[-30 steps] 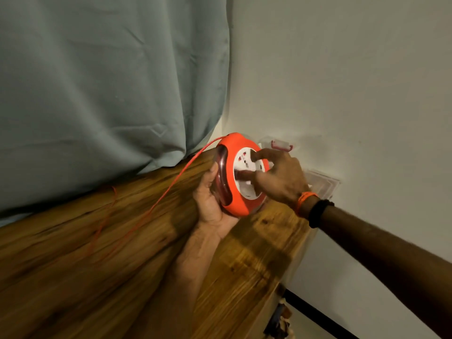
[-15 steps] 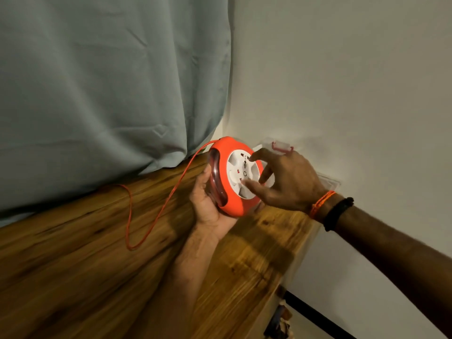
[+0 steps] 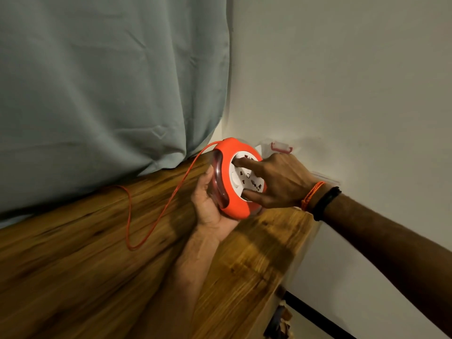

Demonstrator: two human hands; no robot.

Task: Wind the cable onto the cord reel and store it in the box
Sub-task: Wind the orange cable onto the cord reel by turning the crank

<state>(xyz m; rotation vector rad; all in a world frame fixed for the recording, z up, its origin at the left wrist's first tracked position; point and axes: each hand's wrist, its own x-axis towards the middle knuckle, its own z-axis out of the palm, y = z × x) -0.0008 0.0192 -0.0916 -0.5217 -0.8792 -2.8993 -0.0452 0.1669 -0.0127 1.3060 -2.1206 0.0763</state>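
An orange cord reel (image 3: 236,209) with a white socket disc (image 3: 247,177) is held upright above the wooden table (image 3: 97,265). My left hand (image 3: 208,204) grips the reel from behind and below. My right hand (image 3: 276,182) has a finger and the thumb set in the white disc's recesses. A thin orange cable (image 3: 156,216) runs from the reel's top down to the table and loops back toward the curtain. A clear plastic box (image 3: 325,178) with a red latch (image 3: 281,146) stands behind the reel against the wall, mostly hidden.
A grey-green curtain (image 3: 110,81) hangs over the table's far edge. A white wall (image 3: 342,81) stands to the right. The table's right edge (image 3: 300,253) drops to the floor, where some dark items (image 3: 278,319) lie.
My right hand has turned the white disc, its fingers shifting around the face. The loose cable on the table has shortened and its loop has moved closer to the reel.
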